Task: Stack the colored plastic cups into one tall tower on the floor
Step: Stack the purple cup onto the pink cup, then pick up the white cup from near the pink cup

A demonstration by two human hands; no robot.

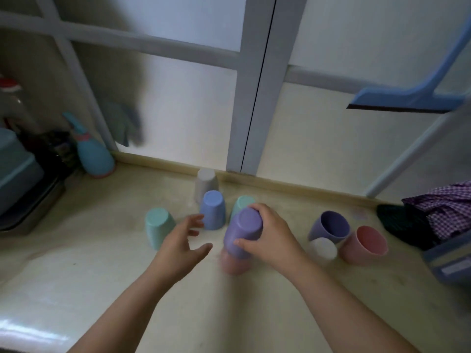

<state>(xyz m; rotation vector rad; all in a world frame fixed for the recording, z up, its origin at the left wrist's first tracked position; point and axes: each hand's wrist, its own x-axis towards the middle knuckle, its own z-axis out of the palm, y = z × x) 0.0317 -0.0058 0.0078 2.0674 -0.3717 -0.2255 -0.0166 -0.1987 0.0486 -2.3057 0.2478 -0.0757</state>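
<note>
My right hand (270,233) grips an upside-down purple cup (242,231) that sits on top of an upside-down pink cup (233,264) on the floor. My left hand (182,240) hovers open just left of this stack, touching nothing. Upside-down cups stand behind: a blue one (212,210), a mint one (158,226) at left, a second mint one (242,203) partly hidden by the purple cup, and a grey one (206,183) near the door. To the right stand upright cups: purple (330,226), white (324,248) and pink (365,245).
A sliding door (251,98) with a wooden sill (293,186) borders the far side. A teal spray bottle (93,154) and a bin (15,169) are at left. Checked cloth (443,205) and a blue box (451,261) lie at right. A blue squeegee (407,95) hangs above right.
</note>
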